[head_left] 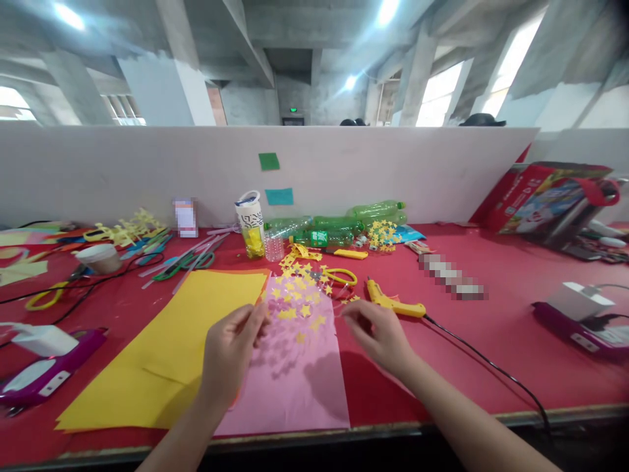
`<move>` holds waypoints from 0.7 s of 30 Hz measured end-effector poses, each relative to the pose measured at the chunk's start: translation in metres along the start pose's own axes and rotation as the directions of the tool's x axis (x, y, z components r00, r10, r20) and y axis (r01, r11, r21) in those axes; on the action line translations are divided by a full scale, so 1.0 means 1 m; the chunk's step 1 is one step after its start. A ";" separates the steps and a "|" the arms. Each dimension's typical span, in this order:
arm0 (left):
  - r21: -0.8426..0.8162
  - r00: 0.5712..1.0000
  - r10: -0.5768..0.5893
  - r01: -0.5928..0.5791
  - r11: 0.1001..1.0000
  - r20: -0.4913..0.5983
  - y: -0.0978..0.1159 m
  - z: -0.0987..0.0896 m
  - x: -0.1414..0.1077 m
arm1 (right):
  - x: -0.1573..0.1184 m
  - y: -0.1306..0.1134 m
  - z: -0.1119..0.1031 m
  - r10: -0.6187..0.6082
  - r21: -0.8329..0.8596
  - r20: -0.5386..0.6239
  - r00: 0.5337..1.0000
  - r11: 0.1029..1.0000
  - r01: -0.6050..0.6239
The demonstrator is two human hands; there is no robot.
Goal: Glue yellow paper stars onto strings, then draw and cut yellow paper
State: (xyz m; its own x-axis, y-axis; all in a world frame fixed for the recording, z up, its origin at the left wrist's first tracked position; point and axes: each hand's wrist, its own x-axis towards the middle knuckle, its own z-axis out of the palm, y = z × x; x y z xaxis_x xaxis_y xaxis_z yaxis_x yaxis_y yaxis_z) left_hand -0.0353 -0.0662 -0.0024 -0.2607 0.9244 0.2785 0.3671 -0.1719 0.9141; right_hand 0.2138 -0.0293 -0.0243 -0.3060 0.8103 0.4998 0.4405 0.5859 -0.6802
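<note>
My left hand [230, 354] is closed, its thumb and fingers pinched at the left side of a spray of small yellow stars [305, 311] on clear strands. The spray hangs above a pink sheet [314, 400] and throws a speckled shadow on it. My right hand [381, 331] is curled with thumb and fingertips together, close to the spray's right-hand strands; whatever it pinches is too small to make out. A yellow glue gun [396, 303] lies just beyond it. Under my left wrist is a stack of yellow sheets [147, 354].
Yellow-handled scissors [341, 276] and a yellow utility knife [350, 254] lie behind the stars. Green plastic bottles [334, 229] line the white partition [196, 157]. Purple power strips [584, 334] sit at both sides. The glue gun's cord [491, 367] runs over the front edge.
</note>
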 end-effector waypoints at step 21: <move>0.696 0.932 -0.086 -0.199 0.689 0.351 -0.011 0.037 -0.019 | -0.001 -0.006 0.057 0.190 -0.053 0.054 0.980 0.981 -0.187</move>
State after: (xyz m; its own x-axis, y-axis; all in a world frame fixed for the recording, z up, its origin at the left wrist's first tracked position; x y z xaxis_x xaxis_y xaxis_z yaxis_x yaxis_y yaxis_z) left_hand -0.0017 -0.0689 -0.0286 0.0391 0.9962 0.0780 0.9268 -0.0654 0.3697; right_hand 0.1637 -0.0331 -0.0517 -0.2620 0.9063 0.3317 0.5342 0.4225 -0.7322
